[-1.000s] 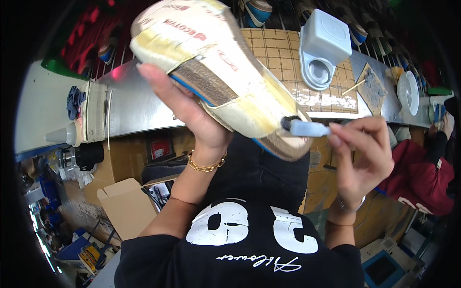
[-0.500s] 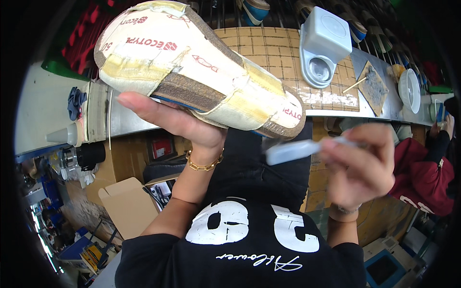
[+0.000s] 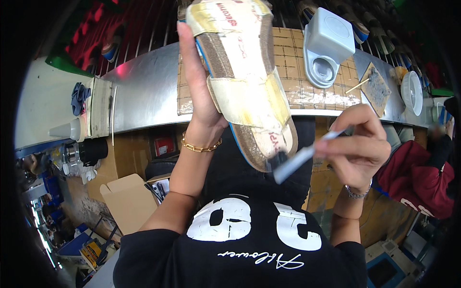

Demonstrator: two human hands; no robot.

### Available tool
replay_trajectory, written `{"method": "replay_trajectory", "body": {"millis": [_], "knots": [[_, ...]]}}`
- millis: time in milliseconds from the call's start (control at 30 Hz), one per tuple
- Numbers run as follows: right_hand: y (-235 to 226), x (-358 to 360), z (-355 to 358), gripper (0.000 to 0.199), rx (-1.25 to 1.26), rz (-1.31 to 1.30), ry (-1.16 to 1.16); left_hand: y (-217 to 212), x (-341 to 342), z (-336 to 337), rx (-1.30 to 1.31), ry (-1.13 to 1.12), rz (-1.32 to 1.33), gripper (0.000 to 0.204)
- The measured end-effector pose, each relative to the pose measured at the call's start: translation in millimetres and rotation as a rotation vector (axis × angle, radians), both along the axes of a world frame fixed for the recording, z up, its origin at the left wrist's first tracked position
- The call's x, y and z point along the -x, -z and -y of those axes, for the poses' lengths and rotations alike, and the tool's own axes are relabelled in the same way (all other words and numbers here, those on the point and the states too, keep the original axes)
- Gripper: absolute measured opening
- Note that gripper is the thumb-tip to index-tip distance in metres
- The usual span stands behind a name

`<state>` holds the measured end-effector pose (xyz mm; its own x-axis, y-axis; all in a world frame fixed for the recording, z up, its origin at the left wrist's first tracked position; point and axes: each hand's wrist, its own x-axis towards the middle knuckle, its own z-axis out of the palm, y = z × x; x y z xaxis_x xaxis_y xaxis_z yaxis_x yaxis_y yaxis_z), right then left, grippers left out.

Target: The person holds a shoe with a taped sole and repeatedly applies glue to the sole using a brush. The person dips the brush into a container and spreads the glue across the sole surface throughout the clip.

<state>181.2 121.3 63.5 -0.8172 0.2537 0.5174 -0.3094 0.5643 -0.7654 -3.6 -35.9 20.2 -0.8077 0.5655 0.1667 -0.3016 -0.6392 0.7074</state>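
Observation:
My left hand (image 3: 201,91) grips a sandal (image 3: 247,103) by its left side, thumb along the edge, underside turned up toward me. Cream and yellowed strap ends are folded over a pale insole board with brown cork-like edges, and a thin blue line runs along the rim. In my right hand (image 3: 357,149), a brush (image 3: 295,163) with a pale, flat handle is pinched between thumb and fingers. Its dark bristles touch the near end of the sandal. The fingers behind the sandal are hidden.
On the metal bench (image 3: 141,89) lies a gridded cardboard sheet (image 3: 331,103) bearing a white dispenser (image 3: 329,36) with a round cup. Rightward are a stained board (image 3: 377,93) with a thin stick and a white bowl (image 3: 411,91). A person in maroon (image 3: 418,175) is at the right.
The sandal has turned so that its near end points down toward me. My right hand has brought the brush from just off the sandal to its near end.

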Motion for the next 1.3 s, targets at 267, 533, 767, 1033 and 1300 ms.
{"method": "replay_trajectory", "body": {"millis": [267,533,767,1033,1300], "knots": [[3.5,-2.7,-13.3,0.024,0.057,-0.048,-0.226,-1.9,1.8,-14.4,-0.128,0.383,0.153,0.084],[3.4,2.3,-15.1,0.024,0.094,-0.048,-0.262,-1.2,-3.6,-21.2,-0.247,0.540,0.242,0.079],[5.2,2.3,-17.1,0.027,0.127,-0.014,-0.278,11.0,3.2,-20.6,-0.130,0.532,0.097,0.077],[0.3,-6.6,-0.7,0.027,0.199,0.003,-0.152,6.7,-1.2,-13.3,-0.151,0.477,0.221,0.080],[-21.3,26.1,-0.5,0.022,-0.069,0.007,0.028,2.8,-5.8,-1.0,0.044,0.261,0.128,0.085]]}}
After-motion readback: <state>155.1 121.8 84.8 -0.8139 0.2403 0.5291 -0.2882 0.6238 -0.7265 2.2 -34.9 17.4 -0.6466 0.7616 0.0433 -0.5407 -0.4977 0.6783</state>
